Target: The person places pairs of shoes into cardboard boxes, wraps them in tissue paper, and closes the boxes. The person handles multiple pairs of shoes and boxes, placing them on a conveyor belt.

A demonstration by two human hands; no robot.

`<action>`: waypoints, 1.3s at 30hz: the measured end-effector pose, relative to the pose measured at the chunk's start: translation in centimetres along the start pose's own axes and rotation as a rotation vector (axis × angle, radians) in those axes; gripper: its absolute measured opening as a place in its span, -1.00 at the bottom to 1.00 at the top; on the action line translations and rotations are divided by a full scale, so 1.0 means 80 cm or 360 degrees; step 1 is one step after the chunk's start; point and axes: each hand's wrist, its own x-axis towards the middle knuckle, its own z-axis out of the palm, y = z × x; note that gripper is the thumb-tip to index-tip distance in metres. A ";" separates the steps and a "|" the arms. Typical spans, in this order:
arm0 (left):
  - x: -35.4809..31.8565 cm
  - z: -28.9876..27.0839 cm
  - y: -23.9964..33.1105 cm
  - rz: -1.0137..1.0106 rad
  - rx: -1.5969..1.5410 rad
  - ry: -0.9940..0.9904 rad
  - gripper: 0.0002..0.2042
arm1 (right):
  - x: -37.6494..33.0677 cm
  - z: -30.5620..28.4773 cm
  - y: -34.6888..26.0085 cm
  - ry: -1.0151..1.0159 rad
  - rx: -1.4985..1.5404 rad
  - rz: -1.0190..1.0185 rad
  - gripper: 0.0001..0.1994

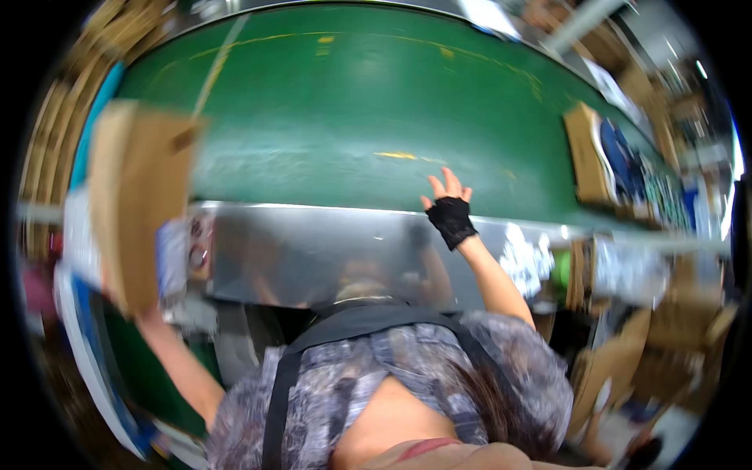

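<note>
At nine o'clock my left hand (pixel 135 312), mostly hidden, holds up one blurred cardboard box (pixel 135 205); right hand (pixel 450 205), fingers spread and empty, rests on the green conveyor belt (pixel 352 110); another box (pixel 586 153) at three o'clock

A wide green conveyor belt (pixel 337 110) with a shiny metal front edge (pixel 313 251) carries an open cardboard box (pixel 599 153) of blue items at its far right, yellowish scuffs marking its surface.
</note>
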 end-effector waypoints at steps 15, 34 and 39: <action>-0.085 -0.035 -0.068 -0.2111 -0.2090 0.0906 -0.20 | -0.143 -0.064 0.254 0.0032 -0.0120 0.1017 -0.62; -0.106 0.109 0.150 -0.2328 -0.1313 0.0434 -0.49 | -0.004 -0.090 0.700 0.2996 0.2482 0.1468 -0.66; -0.100 0.131 0.133 -0.2326 -0.1355 0.0082 -0.52 | 0.000 -0.065 0.667 0.2126 0.2352 0.1858 -0.58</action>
